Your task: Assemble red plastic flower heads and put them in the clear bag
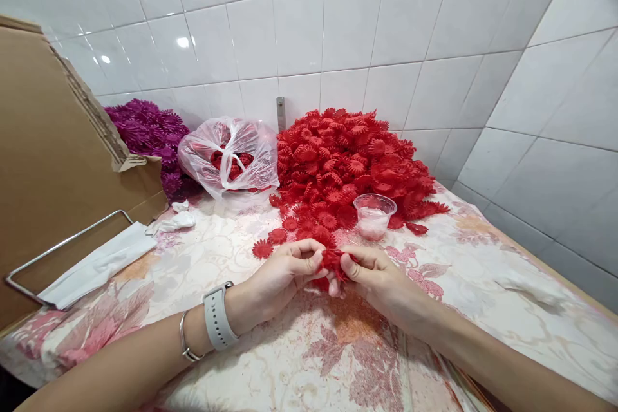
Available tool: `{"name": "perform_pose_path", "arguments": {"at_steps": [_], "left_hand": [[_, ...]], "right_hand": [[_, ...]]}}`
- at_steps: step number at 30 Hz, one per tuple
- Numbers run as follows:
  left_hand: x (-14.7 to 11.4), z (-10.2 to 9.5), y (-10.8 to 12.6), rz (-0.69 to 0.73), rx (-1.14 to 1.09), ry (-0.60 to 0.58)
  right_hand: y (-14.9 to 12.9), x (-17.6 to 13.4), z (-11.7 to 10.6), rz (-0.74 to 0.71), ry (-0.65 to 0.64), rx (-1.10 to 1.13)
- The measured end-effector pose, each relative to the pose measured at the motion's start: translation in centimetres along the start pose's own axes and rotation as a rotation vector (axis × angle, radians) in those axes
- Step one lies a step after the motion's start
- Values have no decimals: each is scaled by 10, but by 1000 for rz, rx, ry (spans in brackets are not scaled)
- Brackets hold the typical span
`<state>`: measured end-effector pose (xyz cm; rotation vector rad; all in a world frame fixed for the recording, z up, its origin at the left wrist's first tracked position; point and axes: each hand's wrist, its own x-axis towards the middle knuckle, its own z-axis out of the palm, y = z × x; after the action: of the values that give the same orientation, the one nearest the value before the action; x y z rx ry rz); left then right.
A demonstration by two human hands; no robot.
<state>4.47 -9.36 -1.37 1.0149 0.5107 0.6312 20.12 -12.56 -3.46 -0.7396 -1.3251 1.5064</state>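
Note:
Between my two hands, above the near side of the table, are red fabric flower pieces (pixel 333 260) with fringed petals. My left hand (pixel 295 268) pinches them from the left with thumb and forefinger. From the right, my right hand (pixel 367 273) grips them the same way, its fingers partly hidden behind the petals. How many layers I hold cannot be made out. Just beyond my fingers a large heap of red flower pieces (pixel 338 161) spreads toward me. A clear plastic cup (pixel 374 217) with whitish contents stands at the heap's front right.
A tied clear plastic bag (pixel 232 161) holding red pieces sits left of the heap. Purple flower pieces (pixel 149 135) are piled behind a cardboard box (pixel 62 141). A metal wire frame (pixel 72 238) and white paper (pixel 99 264) lie at left on the flowered tablecloth (pixel 270 360). Tiled walls (pixel 299 19) enclose the table.

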Motion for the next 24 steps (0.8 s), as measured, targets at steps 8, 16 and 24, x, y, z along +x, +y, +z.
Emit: {"name": "perform_pose_path", "arguments": {"at_steps": [8,16,24], "left_hand": [[-2,0,0,-16,-36,-91],[-3,-3,3,-71,-74,-199],[1,-5,7,65,-209,-36]], "right_hand": [[-11,-1,-8,69,-208,143],[-9,-3,-16,134,-343,235],[-18,5,-16,11,-8,318]]}}
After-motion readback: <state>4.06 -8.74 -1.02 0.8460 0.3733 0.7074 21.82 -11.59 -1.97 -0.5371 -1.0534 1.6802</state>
